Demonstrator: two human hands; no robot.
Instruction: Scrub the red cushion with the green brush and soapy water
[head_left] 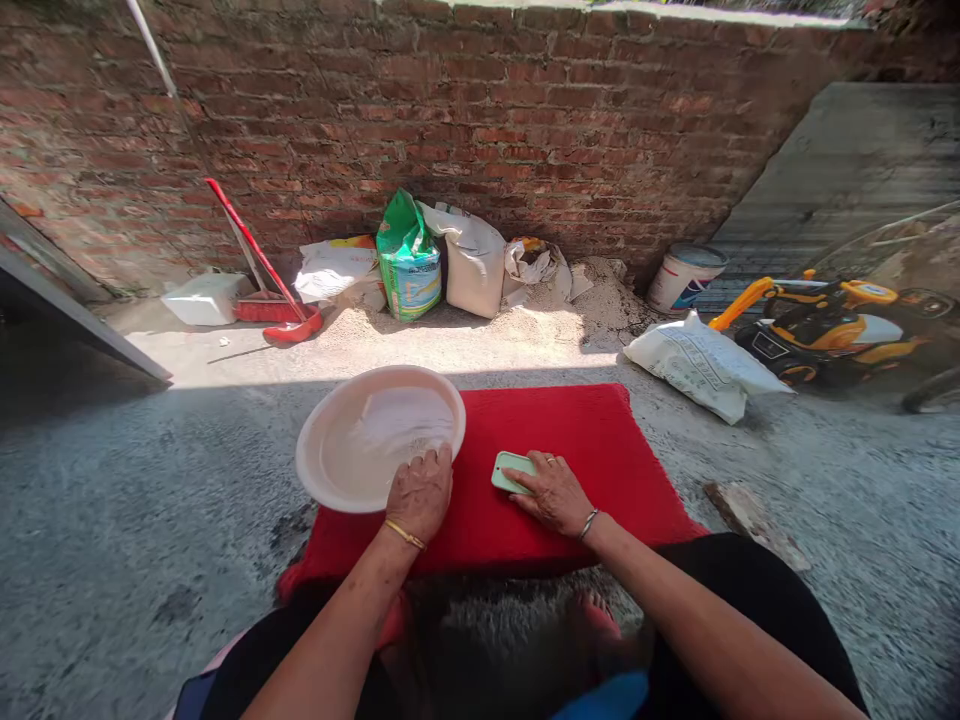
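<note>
Head view, directed forward and down over a low tabletop [555, 420] draped in thick red cloth. A slim, pale-green, rounded rectangular object [516, 462], apparently of plastic, lies at the right hand [556, 493], near the middle of the cloth. The hand is clamped on it: index finger along the upper face, thumb at the near edge, remaining fingers at the far side. Its long axis runs roughly crosswise, the exposed end directed left toward a round, pale pink plastic basin [307, 455]; the opposite end is hidden beneath the fingers. A strip of bare cloth separates object and basin.

The left hand [421, 495], ringed at the wrist by a gold-coloured bangle [406, 535], rests over the basin's near right rim, fingertips directed inward above what appears to be clear water [375, 430]; whether the fingers close on the rim cannot be told. The hands stand well apart, the right being the nearer to the green object, which lies to the right of the left hand. Background: filled sacks, including a green-and-blue one [409, 265], at the foot of a red brick wall [487, 90].
</note>
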